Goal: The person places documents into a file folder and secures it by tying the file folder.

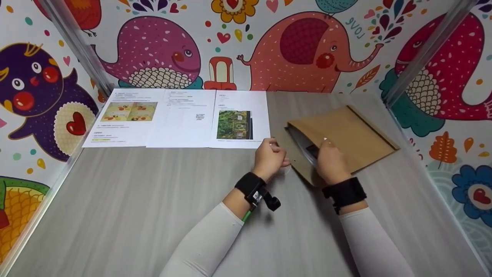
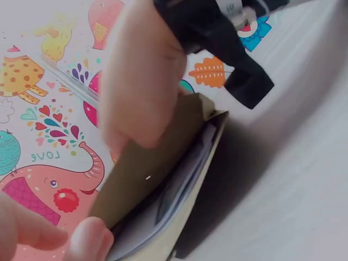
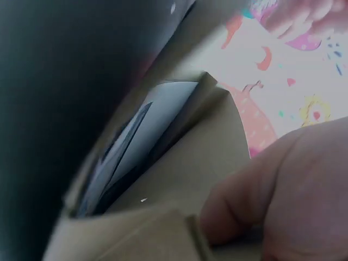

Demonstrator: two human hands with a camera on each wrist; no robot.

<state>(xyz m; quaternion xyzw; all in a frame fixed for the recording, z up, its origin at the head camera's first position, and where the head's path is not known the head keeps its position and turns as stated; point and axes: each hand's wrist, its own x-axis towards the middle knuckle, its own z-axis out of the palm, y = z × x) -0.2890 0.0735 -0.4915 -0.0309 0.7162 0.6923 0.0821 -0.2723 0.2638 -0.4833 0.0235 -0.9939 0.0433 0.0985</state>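
A brown paper envelope [image 1: 357,134] lies aslant on the right of the table, its mouth gaping toward the left hand. White sheets [image 2: 185,176] and a dark-edged piece show inside in both wrist views. The right hand [image 1: 333,161] grips the near edge of the mouth, thumb on the outer face; its other fingers are mostly hidden. The left hand [image 1: 268,158] hovers beside the flap, fingers loosely bent. In the left wrist view its thumb [image 2: 89,239] and a finger stand apart with nothing visible between them; whether the thumb touches the envelope I cannot tell.
Three printed sheets [image 1: 180,127] lie side by side at the back left, reaching near the left hand. Cartoon-covered panels [image 1: 226,46] enclose the grey table [image 1: 127,207] at the back and sides. Black straps with cameras circle the wrists.
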